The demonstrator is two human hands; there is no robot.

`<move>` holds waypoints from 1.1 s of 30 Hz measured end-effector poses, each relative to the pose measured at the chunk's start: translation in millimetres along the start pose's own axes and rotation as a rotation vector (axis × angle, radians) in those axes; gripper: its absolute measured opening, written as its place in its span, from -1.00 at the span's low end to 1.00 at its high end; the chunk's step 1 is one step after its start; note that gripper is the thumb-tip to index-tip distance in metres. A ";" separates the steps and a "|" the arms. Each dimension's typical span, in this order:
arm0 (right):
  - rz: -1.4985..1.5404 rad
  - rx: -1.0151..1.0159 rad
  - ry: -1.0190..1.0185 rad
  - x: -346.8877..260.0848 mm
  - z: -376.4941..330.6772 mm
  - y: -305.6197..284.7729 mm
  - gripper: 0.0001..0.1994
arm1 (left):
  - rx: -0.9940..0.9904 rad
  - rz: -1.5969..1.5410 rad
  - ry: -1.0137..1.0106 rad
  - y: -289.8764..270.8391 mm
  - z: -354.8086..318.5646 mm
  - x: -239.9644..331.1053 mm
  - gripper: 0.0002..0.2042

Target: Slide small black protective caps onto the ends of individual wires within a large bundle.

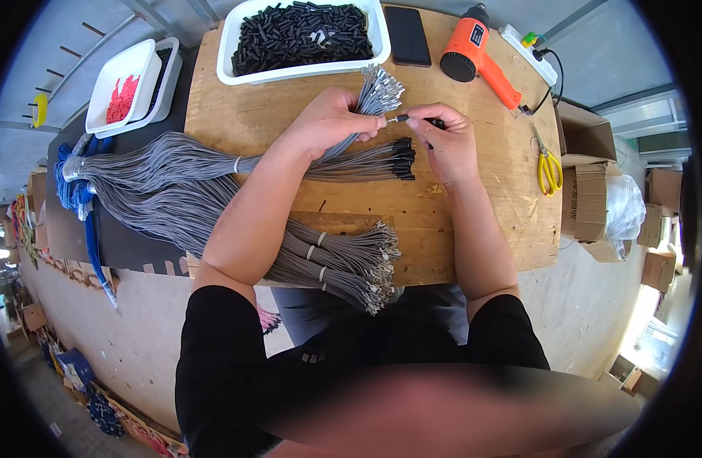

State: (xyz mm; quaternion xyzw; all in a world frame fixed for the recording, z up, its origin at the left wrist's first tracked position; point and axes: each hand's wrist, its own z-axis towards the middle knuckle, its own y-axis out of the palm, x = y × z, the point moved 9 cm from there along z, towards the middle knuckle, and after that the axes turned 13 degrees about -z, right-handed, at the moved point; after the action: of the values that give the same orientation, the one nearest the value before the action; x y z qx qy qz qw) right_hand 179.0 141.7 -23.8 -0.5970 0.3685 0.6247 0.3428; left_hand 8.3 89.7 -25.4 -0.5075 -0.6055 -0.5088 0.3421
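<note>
Beyond the left hand (337, 122) stood a white tray (226, 53) heaped with black pieces (301, 38); a phone (408, 36) and an orange heat gun (464, 44) lay beyond the right hand (449, 137), yellow-handled scissors (543, 152) to its right. The left forearm (252, 206) crossed over tied grey wires (183, 202). Between the hands, the left gripped a grey wire bundle (378, 95), its silver terminals splayed, while the right pinched a small black sleeve (401, 118) at one wire's tip.
</note>
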 end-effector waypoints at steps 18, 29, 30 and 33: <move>0.587 -0.195 0.423 29.7 -1.1 8.9 -0.81 | 0.003 0.053 0.077 2.0 -1.1 5.6 -0.81; 0.449 -0.250 0.385 27.5 -3.5 17.8 -0.82 | -0.015 0.063 0.053 4.4 -2.7 5.8 -0.80; 0.443 -0.242 0.376 25.3 -3.6 17.4 -0.82 | -0.009 0.058 0.063 3.8 -2.8 6.4 -0.80; 0.422 -0.248 0.361 25.0 -3.8 18.0 -0.84 | -0.011 0.064 0.063 4.3 -2.7 6.1 -0.80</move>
State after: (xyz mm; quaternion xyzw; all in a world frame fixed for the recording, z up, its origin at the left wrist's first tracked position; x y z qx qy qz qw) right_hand 163.9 129.2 -47.8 -0.6459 0.4604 0.6061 0.0591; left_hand 10.6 88.6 -17.9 -0.5120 -0.5750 -0.5169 0.3743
